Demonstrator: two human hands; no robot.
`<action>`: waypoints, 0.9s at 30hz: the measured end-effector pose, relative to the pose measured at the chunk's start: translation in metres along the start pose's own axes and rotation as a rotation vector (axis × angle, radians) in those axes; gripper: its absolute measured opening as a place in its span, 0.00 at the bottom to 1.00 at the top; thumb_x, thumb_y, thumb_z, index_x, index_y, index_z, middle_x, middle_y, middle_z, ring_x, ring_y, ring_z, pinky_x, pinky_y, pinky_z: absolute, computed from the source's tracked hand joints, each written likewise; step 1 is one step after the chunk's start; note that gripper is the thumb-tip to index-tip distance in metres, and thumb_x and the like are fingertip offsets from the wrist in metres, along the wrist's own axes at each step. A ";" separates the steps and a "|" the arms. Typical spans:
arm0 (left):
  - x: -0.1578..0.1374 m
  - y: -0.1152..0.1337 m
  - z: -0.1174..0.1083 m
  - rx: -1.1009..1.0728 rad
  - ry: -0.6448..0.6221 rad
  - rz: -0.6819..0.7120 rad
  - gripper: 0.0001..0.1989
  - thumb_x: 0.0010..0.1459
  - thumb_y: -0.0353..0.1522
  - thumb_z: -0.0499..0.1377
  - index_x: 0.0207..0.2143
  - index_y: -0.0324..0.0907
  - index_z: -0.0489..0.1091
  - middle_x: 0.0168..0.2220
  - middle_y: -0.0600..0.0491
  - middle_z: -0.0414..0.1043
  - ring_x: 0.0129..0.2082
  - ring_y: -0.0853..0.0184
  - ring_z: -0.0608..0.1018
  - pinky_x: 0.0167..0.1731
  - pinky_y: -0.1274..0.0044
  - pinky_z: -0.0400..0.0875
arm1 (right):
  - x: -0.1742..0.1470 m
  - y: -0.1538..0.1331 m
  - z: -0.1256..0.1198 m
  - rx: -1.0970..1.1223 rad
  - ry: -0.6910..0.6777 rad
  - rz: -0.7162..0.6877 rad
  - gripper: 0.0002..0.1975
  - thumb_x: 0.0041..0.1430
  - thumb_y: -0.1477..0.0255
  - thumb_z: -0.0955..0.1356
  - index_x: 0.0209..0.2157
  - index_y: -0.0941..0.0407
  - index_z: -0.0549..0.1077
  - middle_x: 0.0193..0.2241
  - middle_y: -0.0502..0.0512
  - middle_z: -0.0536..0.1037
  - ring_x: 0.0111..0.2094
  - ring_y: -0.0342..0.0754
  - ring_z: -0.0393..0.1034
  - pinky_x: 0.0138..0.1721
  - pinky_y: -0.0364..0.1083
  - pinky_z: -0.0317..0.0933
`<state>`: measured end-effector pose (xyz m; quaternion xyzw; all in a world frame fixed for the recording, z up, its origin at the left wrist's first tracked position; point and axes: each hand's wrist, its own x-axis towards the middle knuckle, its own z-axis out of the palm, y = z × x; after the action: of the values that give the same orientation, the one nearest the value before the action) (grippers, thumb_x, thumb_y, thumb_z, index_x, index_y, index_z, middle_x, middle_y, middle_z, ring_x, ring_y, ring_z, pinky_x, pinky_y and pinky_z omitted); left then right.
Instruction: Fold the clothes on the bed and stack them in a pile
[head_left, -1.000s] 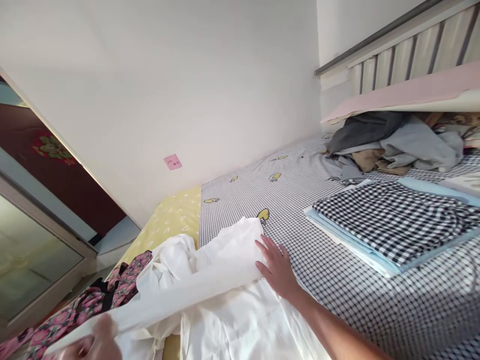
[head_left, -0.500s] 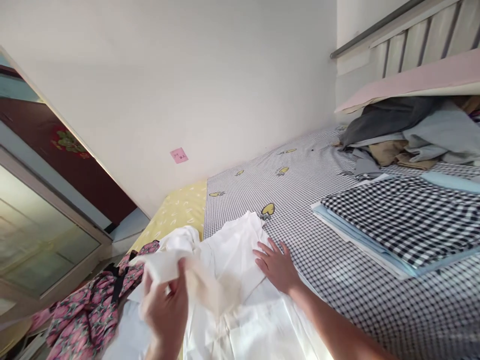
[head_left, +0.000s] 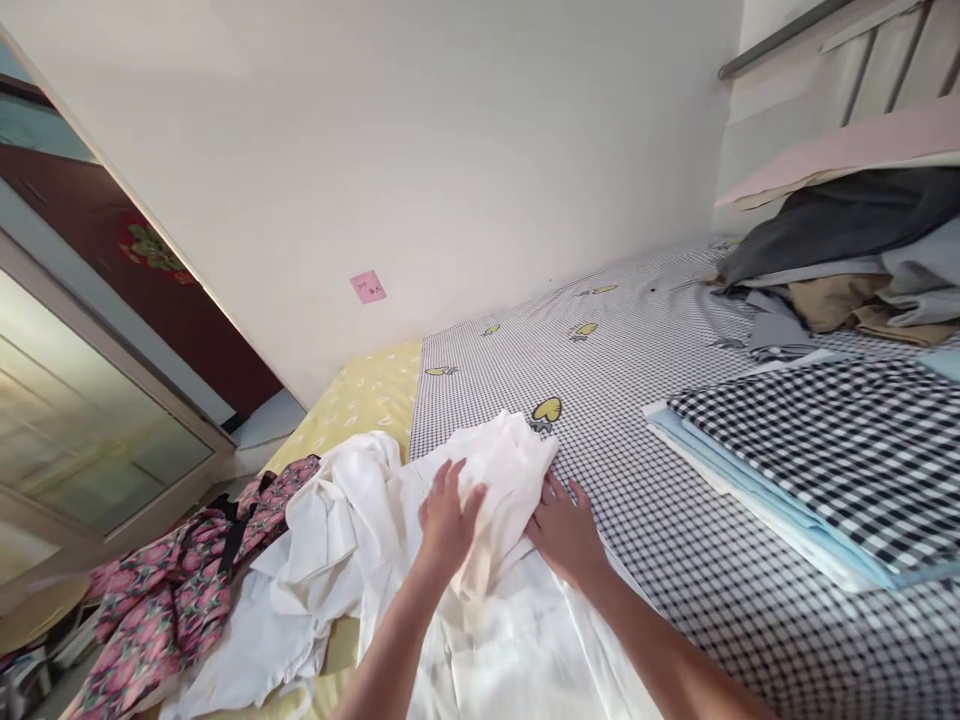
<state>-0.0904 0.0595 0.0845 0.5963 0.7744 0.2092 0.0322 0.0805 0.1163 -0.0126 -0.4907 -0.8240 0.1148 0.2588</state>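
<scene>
left hand (head_left: 450, 515): fingers spread on soft, creased white cloth (head_left: 508, 472) | right hand (head_left: 568, 535): fingers parted at its edge, pinch unclear | checked stack (head_left: 817, 450): flat, folded

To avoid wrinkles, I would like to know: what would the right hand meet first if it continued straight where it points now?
Most likely the white garment, whose edge the right hand seems to touch; exact depth there is unclear.
</scene>
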 end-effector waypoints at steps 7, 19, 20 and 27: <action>-0.014 -0.043 -0.004 0.104 -0.054 -0.216 0.19 0.63 0.41 0.55 0.53 0.43 0.71 0.59 0.38 0.73 0.59 0.46 0.74 0.55 0.53 0.67 | -0.004 0.003 -0.001 -0.001 0.030 -0.036 0.24 0.63 0.73 0.66 0.60 0.50 0.76 0.60 0.61 0.76 0.64 0.66 0.63 0.68 0.69 0.42; -0.017 -0.040 -0.003 0.108 0.099 -0.522 0.10 0.60 0.26 0.47 0.32 0.46 0.66 0.45 0.46 0.77 0.46 0.58 0.80 0.42 0.67 0.71 | -0.002 0.008 0.011 -0.037 0.186 0.041 0.29 0.65 0.74 0.62 0.67 0.56 0.63 0.71 0.65 0.60 0.71 0.57 0.53 0.65 0.60 0.52; -0.021 -0.039 -0.002 0.109 0.109 -0.535 0.12 0.58 0.23 0.48 0.34 0.46 0.67 0.50 0.45 0.76 0.51 0.57 0.79 0.45 0.66 0.72 | -0.002 0.008 0.012 -0.035 0.200 0.027 0.30 0.66 0.74 0.61 0.69 0.54 0.61 0.73 0.63 0.56 0.72 0.56 0.52 0.65 0.61 0.52; -0.046 -0.008 0.011 0.267 0.223 -0.040 0.33 0.60 0.18 0.45 0.64 0.44 0.65 0.75 0.45 0.51 0.75 0.57 0.50 0.71 0.55 0.48 | -0.003 0.013 0.014 -0.029 0.144 -0.006 0.33 0.69 0.75 0.58 0.72 0.44 0.53 0.69 0.54 0.65 0.70 0.55 0.57 0.66 0.65 0.50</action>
<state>-0.0816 0.0181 0.0624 0.5527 0.8059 0.1685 -0.1292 0.0835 0.1212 -0.0310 -0.4990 -0.8063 0.0662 0.3106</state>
